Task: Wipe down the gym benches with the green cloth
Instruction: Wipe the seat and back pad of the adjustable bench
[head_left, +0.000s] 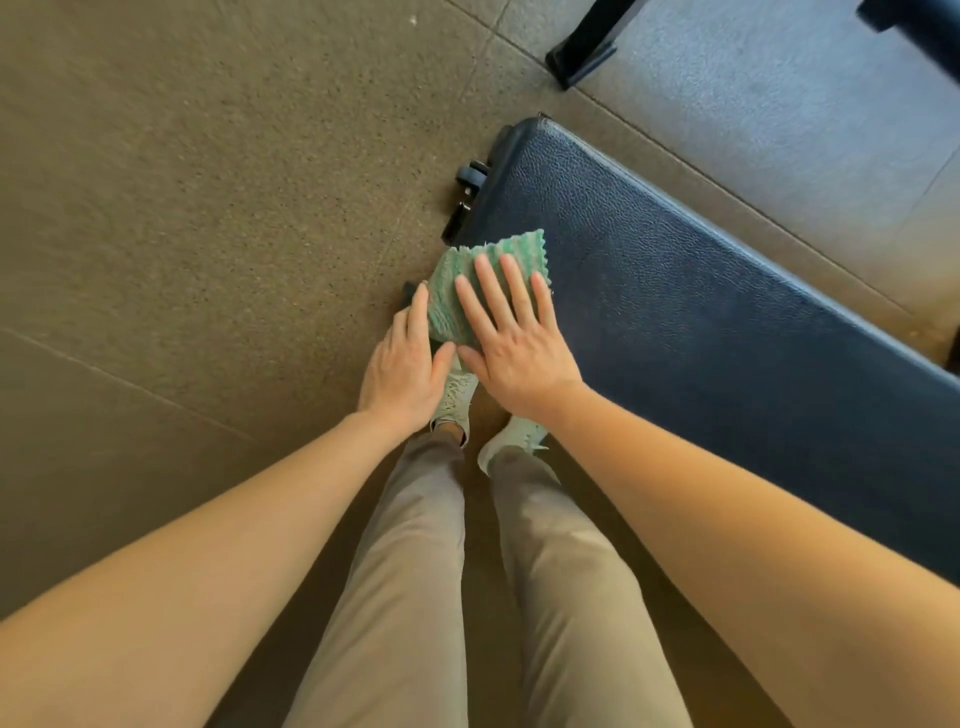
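I see green cloth (452, 296) at bench (675, 312) near edge, under right hand (519, 358), fingers flat, spread; left hand (405, 374), fingers straight, against cloth side.

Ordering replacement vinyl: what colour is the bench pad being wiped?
Dark navy blue with a pebbled leather-like grain, on the bench pad; seen in the head view.

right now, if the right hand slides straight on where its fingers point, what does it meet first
A strip of bare bench pad beyond the green cloth, then probably the pad's edge by the black wheel.
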